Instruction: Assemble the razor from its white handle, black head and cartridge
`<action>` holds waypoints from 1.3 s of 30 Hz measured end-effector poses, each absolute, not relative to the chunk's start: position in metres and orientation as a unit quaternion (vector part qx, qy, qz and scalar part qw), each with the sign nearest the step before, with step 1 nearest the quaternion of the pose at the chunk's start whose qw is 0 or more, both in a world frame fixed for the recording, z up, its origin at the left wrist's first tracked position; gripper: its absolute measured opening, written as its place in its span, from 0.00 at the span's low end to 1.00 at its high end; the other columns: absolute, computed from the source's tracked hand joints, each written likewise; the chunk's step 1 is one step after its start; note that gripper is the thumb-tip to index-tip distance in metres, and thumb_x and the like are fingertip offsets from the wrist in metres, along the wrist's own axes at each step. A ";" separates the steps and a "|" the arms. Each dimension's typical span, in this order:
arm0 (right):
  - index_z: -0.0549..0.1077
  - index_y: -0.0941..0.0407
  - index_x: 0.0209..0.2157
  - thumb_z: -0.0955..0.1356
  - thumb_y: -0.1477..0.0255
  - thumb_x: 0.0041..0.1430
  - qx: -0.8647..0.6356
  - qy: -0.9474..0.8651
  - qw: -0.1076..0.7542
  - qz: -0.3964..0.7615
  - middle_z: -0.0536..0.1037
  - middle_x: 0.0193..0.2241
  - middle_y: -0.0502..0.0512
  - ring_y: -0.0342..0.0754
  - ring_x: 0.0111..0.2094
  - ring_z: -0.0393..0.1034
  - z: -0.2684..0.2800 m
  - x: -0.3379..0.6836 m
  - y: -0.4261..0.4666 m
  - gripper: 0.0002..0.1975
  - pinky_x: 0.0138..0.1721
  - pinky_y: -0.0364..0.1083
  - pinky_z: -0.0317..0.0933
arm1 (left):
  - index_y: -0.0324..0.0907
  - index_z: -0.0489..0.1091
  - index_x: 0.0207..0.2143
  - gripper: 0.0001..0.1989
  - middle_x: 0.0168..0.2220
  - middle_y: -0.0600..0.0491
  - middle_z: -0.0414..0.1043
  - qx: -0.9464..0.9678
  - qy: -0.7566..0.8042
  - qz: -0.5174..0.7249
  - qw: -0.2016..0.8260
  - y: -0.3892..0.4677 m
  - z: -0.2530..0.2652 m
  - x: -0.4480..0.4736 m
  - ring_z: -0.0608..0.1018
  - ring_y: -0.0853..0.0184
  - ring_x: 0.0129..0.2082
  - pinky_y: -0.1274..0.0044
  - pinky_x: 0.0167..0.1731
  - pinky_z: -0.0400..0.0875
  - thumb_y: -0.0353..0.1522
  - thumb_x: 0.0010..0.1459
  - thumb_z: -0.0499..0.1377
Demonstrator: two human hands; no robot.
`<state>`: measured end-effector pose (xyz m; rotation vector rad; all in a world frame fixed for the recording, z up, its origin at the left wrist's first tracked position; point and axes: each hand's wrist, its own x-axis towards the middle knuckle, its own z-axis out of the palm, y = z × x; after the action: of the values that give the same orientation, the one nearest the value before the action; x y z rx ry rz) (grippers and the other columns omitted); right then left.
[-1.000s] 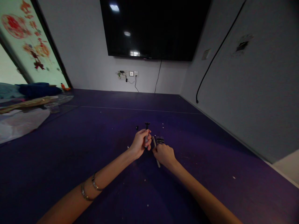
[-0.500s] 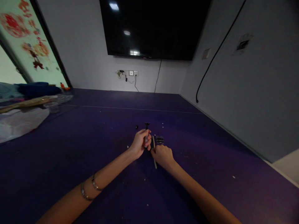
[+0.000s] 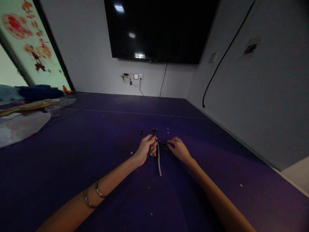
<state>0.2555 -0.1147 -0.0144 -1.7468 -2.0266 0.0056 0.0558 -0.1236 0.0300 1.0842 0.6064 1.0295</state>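
Note:
My left hand [image 3: 145, 149] is closed around the handle of a razor [image 3: 154, 131], its dark T-shaped head pointing away from me. Just right of it, a thin pale stick [image 3: 159, 162], slightly curved, lies on the purple surface. A small black case [image 3: 164, 146] with bars across it sits beyond the stick's right side. My right hand [image 3: 180, 149] has its thumb and fingertips pinched at the right end of this case, covering part of it. To the left of the razor head lies a small black piece [image 3: 141, 132].
The purple surface [image 3: 108, 138] carries several small white scraps. Plastic bags [image 3: 26, 125] and dark blue cloth [image 3: 40, 92] lie at the far left. A large television [image 3: 159, 29] hangs on the wall, above sockets with cords. A black cable [image 3: 227, 56] runs down the right wall.
My right hand has left the pale stick and moved right and away from me to the black case. The stick now lies free. My left hand still holds the razor, shifted slightly.

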 end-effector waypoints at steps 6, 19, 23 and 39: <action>0.74 0.52 0.44 0.62 0.69 0.58 -0.609 -0.761 0.222 0.021 0.69 0.39 0.58 0.49 0.42 0.63 -0.023 0.250 -0.114 0.14 0.45 0.47 0.57 | 0.41 0.60 0.32 0.07 0.19 0.61 0.58 0.503 0.268 0.447 0.689 -0.121 0.025 0.055 0.61 0.78 0.11 0.83 0.11 0.62 0.35 0.54 0.54; 0.76 0.57 0.36 0.64 0.76 0.55 -0.581 -0.759 0.288 0.056 0.70 0.37 0.56 0.46 0.41 0.64 -0.031 0.253 -0.103 0.10 0.46 0.46 0.57 | 0.41 0.61 0.33 0.06 0.19 0.61 0.58 0.504 0.270 0.435 0.696 -0.128 0.025 0.060 0.61 0.78 0.12 0.84 0.12 0.60 0.34 0.56 0.53; 0.76 0.57 0.34 0.64 0.76 0.54 -0.575 -0.755 0.307 0.062 0.72 0.37 0.57 0.47 0.42 0.65 -0.029 0.252 -0.103 0.09 0.46 0.47 0.58 | 0.41 0.61 0.33 0.07 0.19 0.61 0.57 0.500 0.274 0.434 0.698 -0.128 0.024 0.060 0.61 0.78 0.12 0.84 0.12 0.59 0.35 0.55 0.54; 0.76 0.61 0.40 0.61 0.77 0.53 -0.567 -0.685 0.395 0.231 0.79 0.34 0.58 0.44 0.27 0.73 0.003 0.260 -0.105 0.16 0.31 0.43 0.67 | 0.41 0.62 0.33 0.08 0.19 0.61 0.59 0.503 0.305 0.443 0.676 -0.129 0.024 0.062 0.62 0.78 0.12 0.84 0.12 0.58 0.36 0.53 0.56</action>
<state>0.2596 -0.1051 0.0027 -1.4381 -1.7361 0.5861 0.0616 -0.1287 0.0239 1.1319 0.6857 0.9959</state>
